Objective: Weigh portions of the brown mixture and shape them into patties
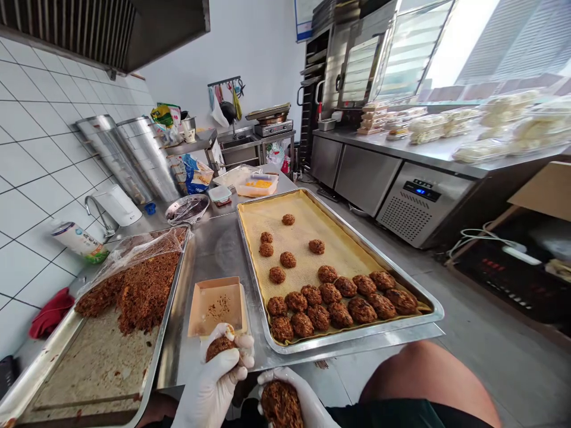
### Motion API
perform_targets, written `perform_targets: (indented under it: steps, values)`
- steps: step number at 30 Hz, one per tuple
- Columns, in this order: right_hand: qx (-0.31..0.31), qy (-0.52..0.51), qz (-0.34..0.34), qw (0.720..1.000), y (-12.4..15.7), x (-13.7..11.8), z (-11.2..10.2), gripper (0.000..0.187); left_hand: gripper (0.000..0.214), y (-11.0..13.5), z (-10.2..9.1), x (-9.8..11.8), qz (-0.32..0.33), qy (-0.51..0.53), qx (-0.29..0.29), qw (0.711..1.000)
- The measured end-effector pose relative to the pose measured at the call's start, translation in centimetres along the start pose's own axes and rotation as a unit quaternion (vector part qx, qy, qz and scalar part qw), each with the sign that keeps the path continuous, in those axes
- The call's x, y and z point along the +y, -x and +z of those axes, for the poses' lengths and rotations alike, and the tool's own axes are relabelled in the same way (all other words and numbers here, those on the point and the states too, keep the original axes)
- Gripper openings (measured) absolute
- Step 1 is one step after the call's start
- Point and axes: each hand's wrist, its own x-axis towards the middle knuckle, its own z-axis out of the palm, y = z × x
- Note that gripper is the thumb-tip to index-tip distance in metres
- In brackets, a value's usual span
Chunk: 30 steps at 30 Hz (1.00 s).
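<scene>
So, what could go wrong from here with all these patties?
The patty on the right hand sits low, apparently beyond the edge of the steel table, so a slip could drop it on the floor. The lined baking tray appears to jut past the table, so a knock might tip it. The plastic film lying on the brown mix could also get caught in the next handful.
</scene>
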Motion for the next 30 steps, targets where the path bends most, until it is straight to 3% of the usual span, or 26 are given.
perform_targets:
  steps: [4,8,12,15,18,21,24,26,28,30]
  values:
    - [-0.004,-0.005,0.007,1.0,0.0,0.2,-0.4,0.028,0.038,0.0,0.2,0.3,0.025,-0.043,0.008,0.999]
    - [-0.013,-0.001,0.014,1.0,0.1,0.1,-0.6,0.029,0.03,-0.5,0.3,0.3,0.026,0.0,0.023,0.999]
    - [-0.015,0.0,0.01,1.0,0.2,0.0,-0.6,0.028,0.042,-0.7,0.3,-0.1,0.03,0.004,0.066,0.997]
    - [-0.005,0.0,0.011,1.0,0.2,-0.1,-0.5,0.029,0.034,-0.5,0.3,0.5,0.001,-0.026,0.034,0.999]
    - [0.002,0.002,0.021,1.0,0.3,-0.1,-0.3,0.029,0.041,-0.3,-0.1,1.4,-0.007,-0.061,-0.023,0.998]
    - [0.002,0.0,0.021,1.0,0.4,-0.3,-0.1,0.027,0.034,-0.6,-0.7,1.7,-0.003,-0.042,-0.007,0.999]
    - [0.002,0.0,0.024,1.0,0.6,-0.4,0.2,0.027,0.045,-1.0,-1.0,1.2,-0.031,0.021,-0.001,0.999]
    - [-0.001,0.004,0.02,1.0,0.6,-0.4,0.2,0.028,0.042,-1.2,-1.0,0.6,-0.039,0.048,0.034,0.997]
    - [-0.007,0.01,0.013,1.0,0.4,-0.3,0.1,0.029,0.033,-1.4,-0.7,0.0,-0.032,0.044,0.06,0.997]
    - [-0.015,0.014,0.004,1.0,0.2,-0.2,-0.1,0.03,0.037,-1.5,-0.2,-0.6,-0.021,0.016,0.039,0.999]
